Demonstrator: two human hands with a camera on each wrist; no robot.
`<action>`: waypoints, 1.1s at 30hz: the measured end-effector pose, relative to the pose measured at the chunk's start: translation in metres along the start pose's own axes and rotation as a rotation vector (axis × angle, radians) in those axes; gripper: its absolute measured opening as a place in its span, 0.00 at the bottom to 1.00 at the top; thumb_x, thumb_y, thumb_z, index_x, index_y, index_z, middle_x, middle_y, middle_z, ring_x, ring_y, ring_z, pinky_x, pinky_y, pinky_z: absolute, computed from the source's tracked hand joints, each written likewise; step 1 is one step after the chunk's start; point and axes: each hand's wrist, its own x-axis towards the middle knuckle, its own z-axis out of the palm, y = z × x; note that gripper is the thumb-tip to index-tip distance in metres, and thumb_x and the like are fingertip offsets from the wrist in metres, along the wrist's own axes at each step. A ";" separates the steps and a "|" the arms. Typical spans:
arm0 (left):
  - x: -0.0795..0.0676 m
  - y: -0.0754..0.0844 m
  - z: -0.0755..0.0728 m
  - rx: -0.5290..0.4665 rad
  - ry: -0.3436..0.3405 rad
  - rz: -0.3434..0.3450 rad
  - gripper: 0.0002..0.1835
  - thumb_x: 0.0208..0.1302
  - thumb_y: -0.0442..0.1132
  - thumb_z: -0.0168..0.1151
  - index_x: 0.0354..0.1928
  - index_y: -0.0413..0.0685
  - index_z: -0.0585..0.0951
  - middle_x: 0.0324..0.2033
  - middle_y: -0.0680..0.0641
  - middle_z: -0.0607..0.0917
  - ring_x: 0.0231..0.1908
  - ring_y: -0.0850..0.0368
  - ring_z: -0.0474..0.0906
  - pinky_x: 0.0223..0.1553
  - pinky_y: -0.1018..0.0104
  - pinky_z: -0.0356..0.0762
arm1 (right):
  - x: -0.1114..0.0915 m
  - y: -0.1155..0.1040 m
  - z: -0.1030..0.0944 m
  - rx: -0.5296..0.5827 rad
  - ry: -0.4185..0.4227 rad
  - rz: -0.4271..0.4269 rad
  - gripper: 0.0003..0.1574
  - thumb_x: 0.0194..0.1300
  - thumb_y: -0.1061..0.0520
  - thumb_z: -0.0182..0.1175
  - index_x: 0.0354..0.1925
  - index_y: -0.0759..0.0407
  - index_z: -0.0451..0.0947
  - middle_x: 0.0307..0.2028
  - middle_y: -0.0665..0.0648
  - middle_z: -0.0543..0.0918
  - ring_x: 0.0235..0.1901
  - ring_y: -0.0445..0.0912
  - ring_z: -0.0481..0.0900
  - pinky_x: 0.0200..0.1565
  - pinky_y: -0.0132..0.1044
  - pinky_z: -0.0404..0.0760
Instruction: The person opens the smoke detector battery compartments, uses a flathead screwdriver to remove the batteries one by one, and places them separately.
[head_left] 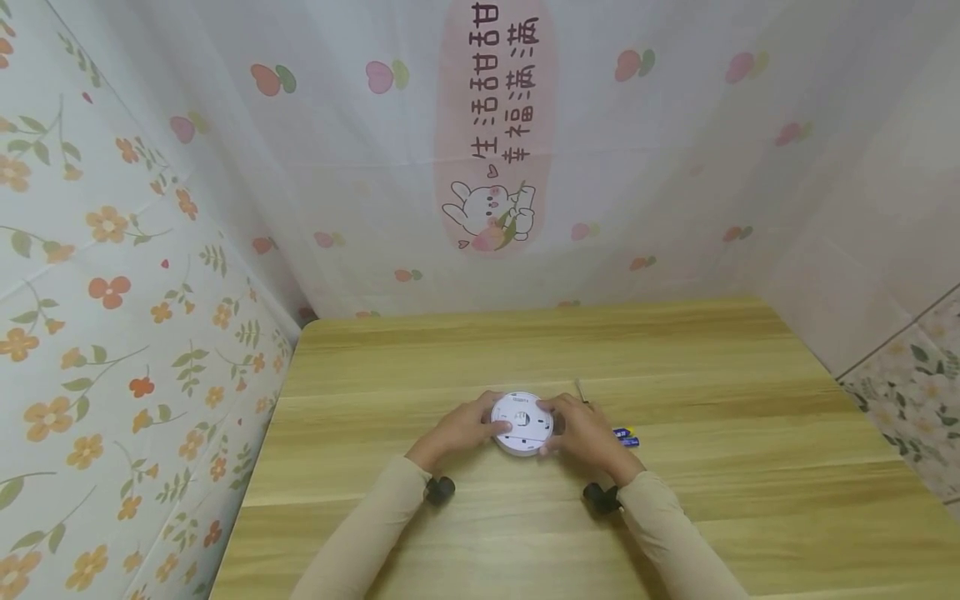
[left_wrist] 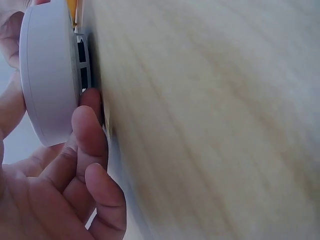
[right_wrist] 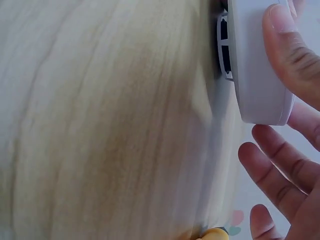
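A round white smoke detector [head_left: 522, 443] is held between both hands near the middle of the table, its flat back with a central opening facing up. My left hand [head_left: 467, 425] grips its left edge, thumb on the top face and fingers curled under the rim. On the opposite edge my right hand [head_left: 587, 433] holds it, thumb on the near side wall. The wrist views show the detector's vented underside [left_wrist: 84, 62] facing the tabletop, close over the wood.
Blue batteries [head_left: 628, 442] with a yellow part lie just right of my right hand. A thin metal shaft [head_left: 579, 389], like a screwdriver's, sticks out beyond that hand. The wooden table [head_left: 420, 350] meets a printed curtain [head_left: 360, 208] at its back edge.
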 end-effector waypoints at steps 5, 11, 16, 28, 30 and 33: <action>0.000 0.000 0.001 0.007 -0.005 0.009 0.32 0.67 0.52 0.59 0.69 0.54 0.64 0.52 0.43 0.82 0.48 0.50 0.79 0.55 0.50 0.72 | -0.001 0.002 -0.001 0.030 -0.018 0.004 0.46 0.42 0.48 0.77 0.60 0.57 0.75 0.55 0.57 0.80 0.57 0.54 0.76 0.62 0.61 0.63; -0.001 0.001 0.002 0.004 -0.006 0.001 0.33 0.66 0.55 0.58 0.70 0.56 0.62 0.61 0.42 0.77 0.59 0.46 0.73 0.62 0.46 0.67 | -0.001 0.003 -0.003 0.028 -0.031 -0.037 0.46 0.44 0.48 0.76 0.61 0.58 0.74 0.53 0.58 0.80 0.56 0.55 0.76 0.60 0.58 0.69; -0.003 0.000 0.000 0.007 -0.021 -0.004 0.38 0.67 0.56 0.56 0.74 0.54 0.57 0.57 0.41 0.78 0.53 0.47 0.78 0.60 0.47 0.69 | -0.002 0.003 -0.004 0.024 -0.045 -0.057 0.48 0.45 0.48 0.76 0.63 0.57 0.72 0.55 0.59 0.79 0.58 0.56 0.74 0.60 0.60 0.67; -0.016 0.005 -0.012 0.053 -0.019 -0.020 0.42 0.65 0.56 0.60 0.74 0.49 0.55 0.47 0.44 0.82 0.42 0.55 0.79 0.47 0.57 0.77 | -0.007 0.000 -0.025 0.058 -0.003 -0.066 0.55 0.44 0.46 0.76 0.68 0.58 0.64 0.64 0.66 0.72 0.69 0.71 0.55 0.62 0.73 0.52; -0.017 0.003 -0.012 0.026 -0.026 0.006 0.45 0.62 0.54 0.64 0.74 0.48 0.55 0.48 0.44 0.83 0.43 0.55 0.80 0.46 0.58 0.78 | -0.008 0.000 -0.025 0.062 -0.004 -0.060 0.55 0.44 0.47 0.76 0.68 0.57 0.64 0.64 0.65 0.72 0.69 0.70 0.55 0.62 0.73 0.52; -0.018 -0.002 -0.008 -0.044 -0.043 0.052 0.48 0.58 0.50 0.69 0.75 0.48 0.54 0.51 0.43 0.82 0.48 0.52 0.79 0.50 0.56 0.78 | -0.010 0.001 -0.021 0.058 -0.012 -0.057 0.54 0.44 0.48 0.76 0.68 0.57 0.66 0.64 0.64 0.73 0.69 0.69 0.58 0.62 0.72 0.53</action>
